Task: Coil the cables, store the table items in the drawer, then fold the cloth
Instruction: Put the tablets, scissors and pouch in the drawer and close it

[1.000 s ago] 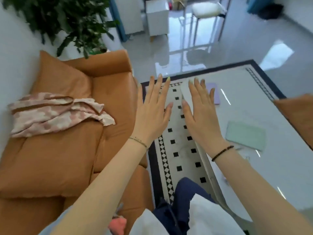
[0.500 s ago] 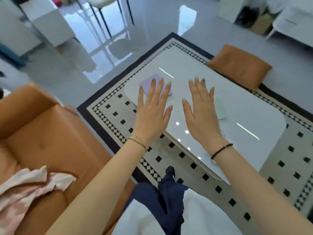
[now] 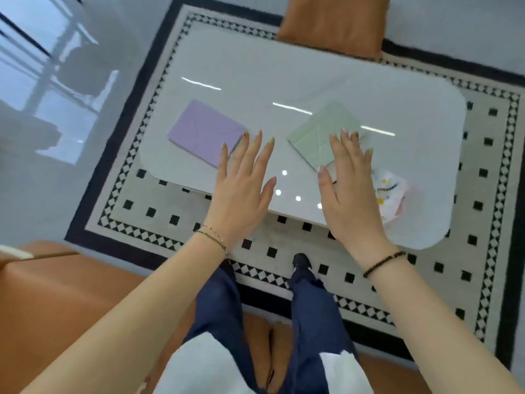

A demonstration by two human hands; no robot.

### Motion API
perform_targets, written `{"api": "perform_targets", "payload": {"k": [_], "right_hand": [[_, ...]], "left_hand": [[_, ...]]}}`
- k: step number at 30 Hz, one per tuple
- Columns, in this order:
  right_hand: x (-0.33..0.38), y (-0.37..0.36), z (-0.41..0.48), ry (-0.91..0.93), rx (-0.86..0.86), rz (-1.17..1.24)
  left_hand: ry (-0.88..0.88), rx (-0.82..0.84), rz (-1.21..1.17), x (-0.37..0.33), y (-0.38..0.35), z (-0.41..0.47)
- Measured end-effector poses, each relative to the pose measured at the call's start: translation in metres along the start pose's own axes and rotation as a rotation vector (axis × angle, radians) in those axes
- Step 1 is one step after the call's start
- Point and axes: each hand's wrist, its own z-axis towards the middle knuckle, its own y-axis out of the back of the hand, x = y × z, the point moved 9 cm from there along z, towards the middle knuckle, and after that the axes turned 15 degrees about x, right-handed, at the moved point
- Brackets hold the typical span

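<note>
Left hand (image 3: 241,194) outspread; right hand (image 3: 349,196) likewise (palms down).

obstacles: purple pad (image 3: 203,132), green pad (image 3: 318,135) | free: far table (image 3: 284,61) half

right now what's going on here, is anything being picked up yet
A person holds the left hand and the right hand out flat, fingers spread, over the near edge of the white table; neither grips anything. On the table lie a purple case, a green case and a floral item partly hidden behind the right hand. Nothing is stored yet, and no cables show.
</note>
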Motion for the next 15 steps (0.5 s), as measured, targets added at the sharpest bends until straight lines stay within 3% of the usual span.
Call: {"api": "perform_targets", "payload": {"k": [9,15], "right_hand": [[-0.091,-0.205,0.018,-0.068,0.038,0.074],[-0.146,-0.283,0.015,-0.009,-0.014,0.025]], "left_hand": [[-0.061,0.062,0.001,0.067,-0.188,0.021],[-0.146,0.02,-0.003,0.062,-0.286,0.03]]}}
